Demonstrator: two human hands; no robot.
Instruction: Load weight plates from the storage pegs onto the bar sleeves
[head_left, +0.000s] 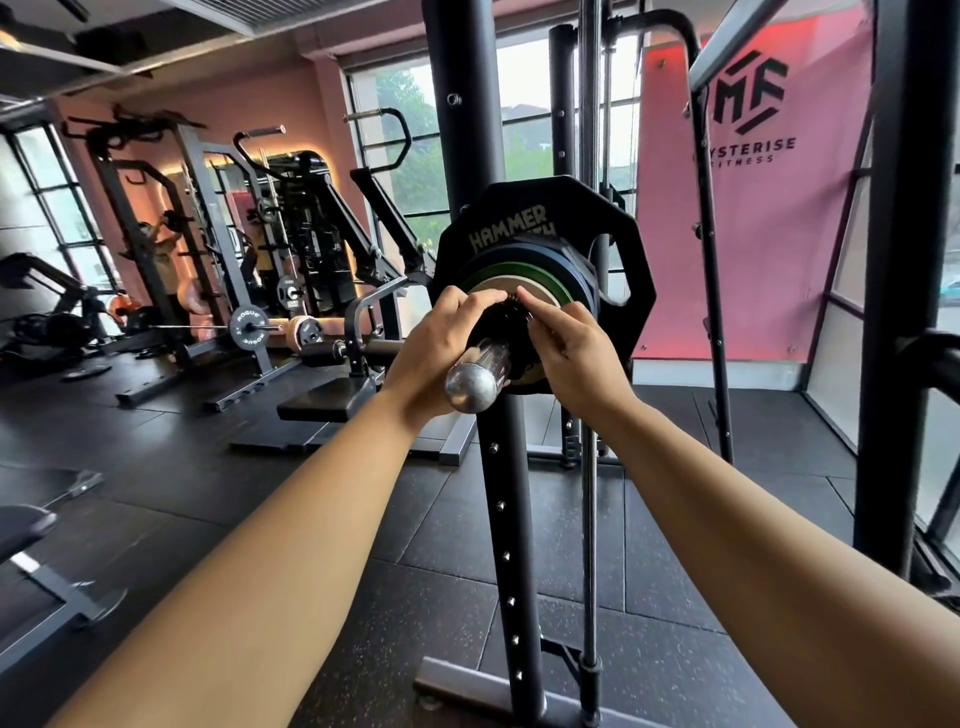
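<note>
1. Head view: your left hand (436, 343) and right hand (566, 348) curl their fingers around a small dark part (511, 322) on the bar sleeve (480, 376).
2. Plates sit just behind: a green-edged plate (519, 283), a blue plate (550, 257), then the big black plate (540, 228).

Black Hammer plate (540, 228); blue plate (524, 260), green-rimmed, perhaps grey-faced plate (511, 283); chrome sleeve (475, 382).

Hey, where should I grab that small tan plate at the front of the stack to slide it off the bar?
Grip the small tan plate by its rim, one hand each side, as the left hand and right hand sit now. Its face lies flush against the green plate, so only the edge is open. Pull toward the chrome sleeve end.
</note>
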